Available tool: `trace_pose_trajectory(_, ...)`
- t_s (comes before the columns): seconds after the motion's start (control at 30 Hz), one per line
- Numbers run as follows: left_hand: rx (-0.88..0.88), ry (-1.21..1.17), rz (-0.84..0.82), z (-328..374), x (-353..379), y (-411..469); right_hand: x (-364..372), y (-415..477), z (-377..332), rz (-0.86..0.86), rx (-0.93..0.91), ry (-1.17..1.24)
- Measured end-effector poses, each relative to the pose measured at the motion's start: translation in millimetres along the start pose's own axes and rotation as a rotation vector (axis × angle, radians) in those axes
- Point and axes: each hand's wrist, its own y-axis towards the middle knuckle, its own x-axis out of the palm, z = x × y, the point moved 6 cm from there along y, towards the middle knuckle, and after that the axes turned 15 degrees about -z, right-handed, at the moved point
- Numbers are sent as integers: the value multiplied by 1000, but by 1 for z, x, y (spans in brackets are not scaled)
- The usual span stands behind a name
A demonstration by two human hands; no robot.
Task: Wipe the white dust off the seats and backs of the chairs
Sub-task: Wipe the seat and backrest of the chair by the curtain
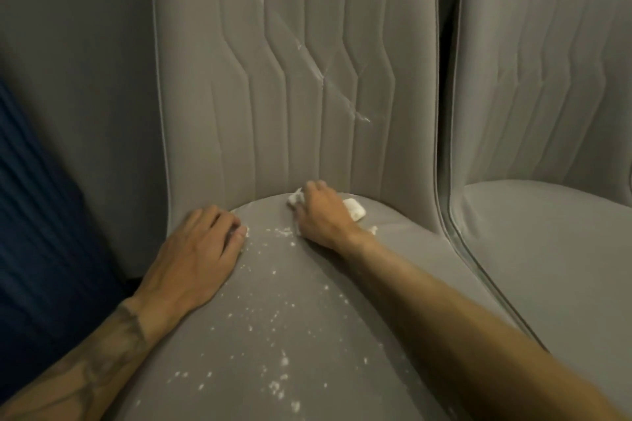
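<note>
Faced a plain grey wall (pixel 68 44) behind two chairs set side by side. Clutched a crumpled white cloth (pixel 355 209) in the right hand (pixel 325 219), fingers curled round it, pressed onto the rear of the grey fabric seat (pixel 393 267), right at the crease under the channel-stitched grey chair back (pixel 239 96). Braced the left hand (pixel 198 249) on the seat's left rear edge, fingers curled under, nothing visible in them. Showed white dust specks (pixel 284 361) strewn over the seat between and nearer than both hands, and thin white streaks (pixel 359 114) across the back. Had a second grey chair (pixel 547 113) just beside on the right, a dark blue ribbed surface (pixel 41 215) at far left.
</note>
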Motion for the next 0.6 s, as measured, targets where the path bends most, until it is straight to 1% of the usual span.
trace_pose_trajectory(0.07, 4, -16, 15, 0, 0, 0, 6, -14, -4, -39, -110, -19)
trace_pose_trajectory(0.1, 4, -22, 18, -2, 0, -1, 1, -18, 5, -42, -112, -47)
trace_pose_trajectory(0.13, 6, -27, 18, -3, 0, -1, -7, -20, 18, -33, -79, -87)
trace_pose_trajectory(0.23, 21, -39, 35, -2, 1, -2, -34, -14, 60, 38, 128, -153)
trace_pose_trajectory(0.3, 17, -38, 36, -2, 1, -1, -35, -10, 57, 68, 175, -144)
trace_pose_trajectory(0.37, 9, -38, 31, -3, 1, -1, -20, -13, 31, 40, 74, -79)
trace_pose_trajectory(0.43, 3, -53, 26, -4, 0, -1, 0, -29, 3, -16, -122, -28)
trace_pose_trajectory(0.5, 3, -44, 21, -2, 1, 0, 6, -50, -3, -46, -256, -51)
trace_pose_trajectory(0.53, 0, -39, 19, -3, 1, 0, -1, -55, 4, -43, -274, -75)
trace_pose_trajectory(0.57, -3, -42, 15, -3, 1, 0, -10, -56, 17, -35, -250, -110)
trace_pose_trajectory(0.6, -3, -46, 10, -2, 1, -1, -20, -54, 33, -20, -181, -146)
